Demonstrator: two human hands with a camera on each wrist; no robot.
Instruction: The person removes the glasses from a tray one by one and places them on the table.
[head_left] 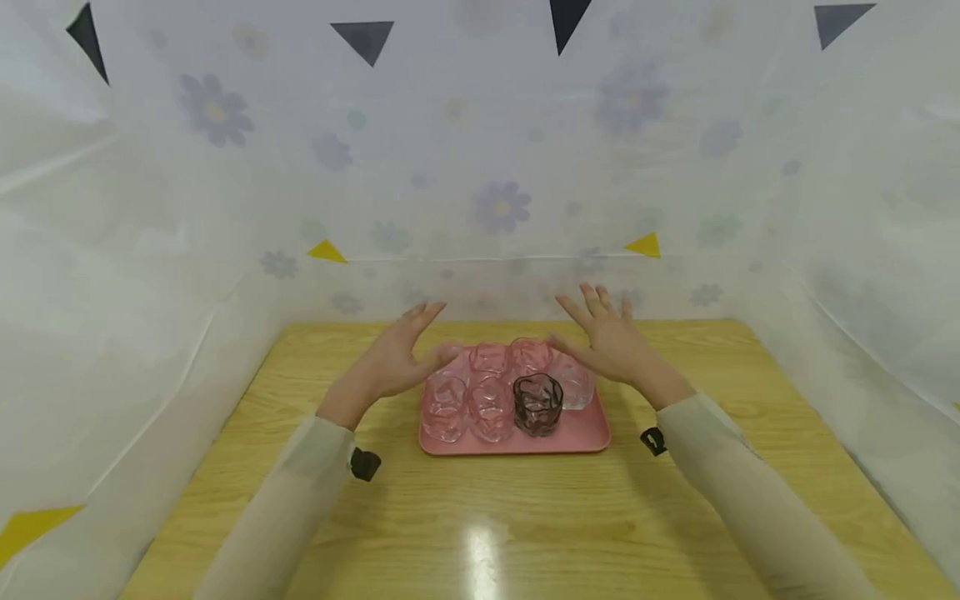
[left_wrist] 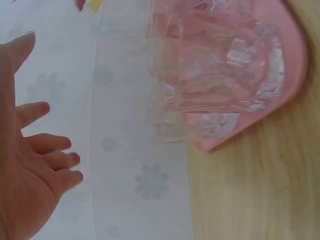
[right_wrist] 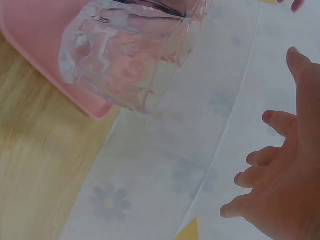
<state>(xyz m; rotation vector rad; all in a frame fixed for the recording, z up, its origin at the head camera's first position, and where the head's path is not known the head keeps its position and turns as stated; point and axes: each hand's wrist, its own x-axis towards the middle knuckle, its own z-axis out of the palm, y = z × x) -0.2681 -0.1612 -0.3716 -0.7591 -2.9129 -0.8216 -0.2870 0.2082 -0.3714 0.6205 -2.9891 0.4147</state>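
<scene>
A pink tray (head_left: 517, 447) lies on the wooden table, bearing several wavy-walled glasses. Clear glasses such as the front-left glass (head_left: 446, 408) take on the tray's pink; one dark smoky glass (head_left: 537, 406) stands at the front, right of the middle. My left hand (head_left: 393, 354) hovers over the tray's left side, fingers spread, holding nothing. Across from it, my right hand (head_left: 611, 342) is spread above the right side, near the clear glass (head_left: 576, 385) there. Both wrist views show the hands, left (left_wrist: 35, 165) and right (right_wrist: 285, 170), apart from the glasses.
The wooden table (head_left: 480, 517) extends in front of the tray and to both sides. A white flowered sheet (head_left: 420, 200) closes off the back and sides. Yellow triangles (head_left: 643, 245) and dark triangles mark the sheet.
</scene>
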